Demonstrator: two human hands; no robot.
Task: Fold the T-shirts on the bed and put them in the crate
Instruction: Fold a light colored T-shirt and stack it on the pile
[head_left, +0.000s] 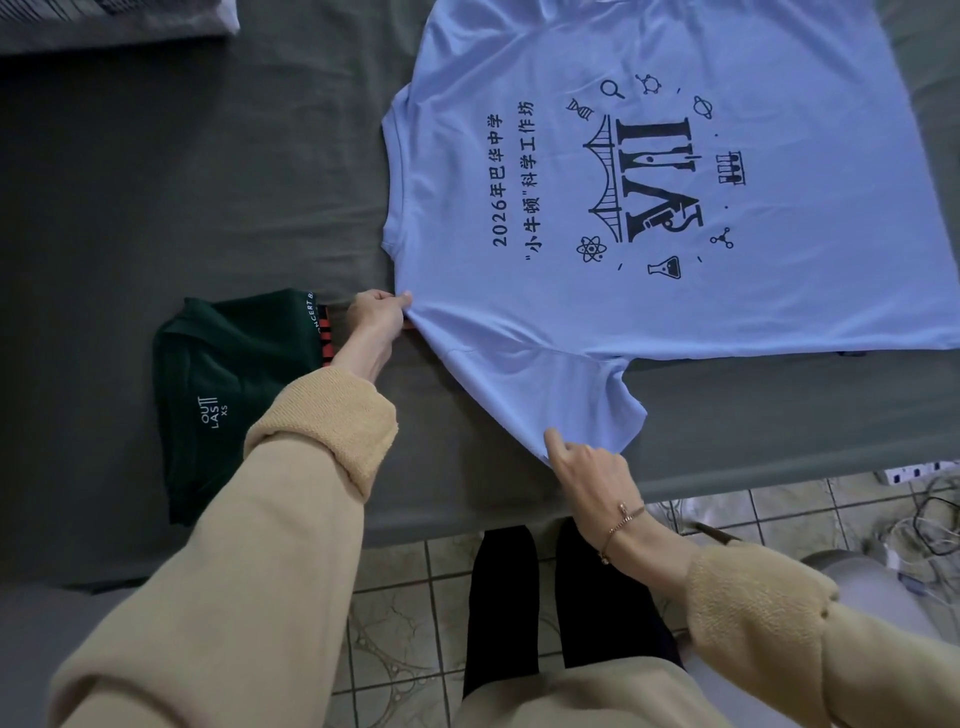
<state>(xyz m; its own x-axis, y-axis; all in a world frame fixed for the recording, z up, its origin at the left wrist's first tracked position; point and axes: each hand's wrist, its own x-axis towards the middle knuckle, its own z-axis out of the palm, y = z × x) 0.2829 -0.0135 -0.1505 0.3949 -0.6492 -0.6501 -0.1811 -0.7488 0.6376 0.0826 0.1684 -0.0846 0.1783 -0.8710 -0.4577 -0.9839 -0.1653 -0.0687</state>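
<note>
A bed (182, 171) covered in a plain grey sheet filled most of the view, its cloth smooth apart from soft creases running out from the garments. At the top left corner lay the edge of a pale, patterned pillow or folded cover (119, 21). The near edge of the bed ran across the lower part of the view, and below it the floor (400, 613) showed pale tiles with dark grout and a curved decorative pattern. At the right, on the floor, sat a tangle of cables (930, 514) and a white power strip (919, 472), with a rounded grey object (872, 587) beside them.

A light blue T-shirt (675, 322) lay spread flat on the bed, printed side up, with dark Chinese lettering and a science-themed emblem; its neckline pointed left and its body ran off the right edge. The left hand (376, 317), in a rolled beige sleeve, pinched the shirt at the shoulder by the collar. The right hand (592, 467), wearing a thin bracelet, pinched the hem of the near sleeve close to the bed's edge. Both sets of fingers were closed on the cloth.

Just left of the blue shirt, partly under the left arm, rested a folded dark green T-shirt (228, 374) with white lettering. The person's dark-clad legs (566, 597) stood on the tiles.
</note>
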